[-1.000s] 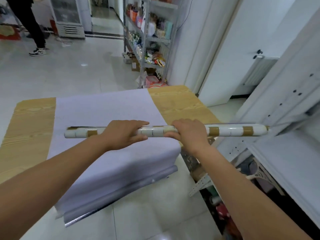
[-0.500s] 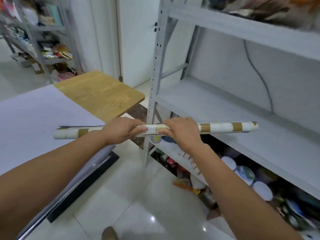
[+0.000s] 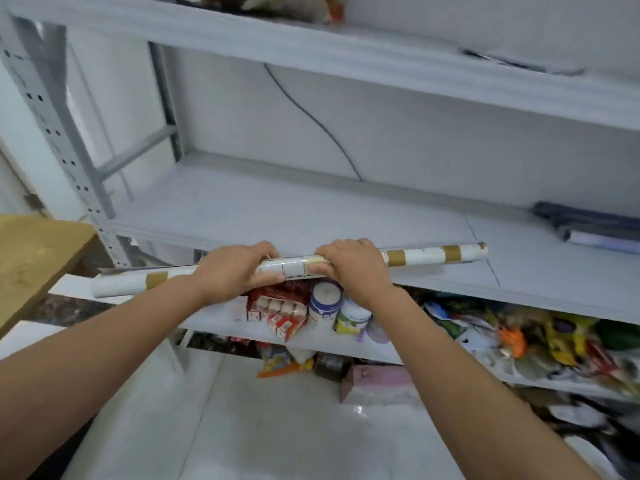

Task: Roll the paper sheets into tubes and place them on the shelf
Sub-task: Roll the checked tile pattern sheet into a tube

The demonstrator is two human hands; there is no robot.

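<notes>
A long rolled paper tube (image 3: 426,255), white with brown bands, lies level in front of me. My left hand (image 3: 235,271) grips it left of its middle and my right hand (image 3: 353,268) grips it right of the middle, fingers curled over the top. The tube's right half hangs over the front part of the white middle shelf board (image 3: 277,209); its left end sticks out past the shelf's left post. I cannot tell whether the tube touches the board.
Dark rolled sheets (image 3: 588,226) lie at the shelf's right end. A grey perforated upright post (image 3: 52,109) stands at the left. The lower shelf holds boxes (image 3: 277,306), tins (image 3: 325,299) and packets. A wooden table corner (image 3: 31,258) is at the left.
My view has swung right from the table to the shelf. Both hands carried the tube forward, so its right half now hangs over the middle shelf.
</notes>
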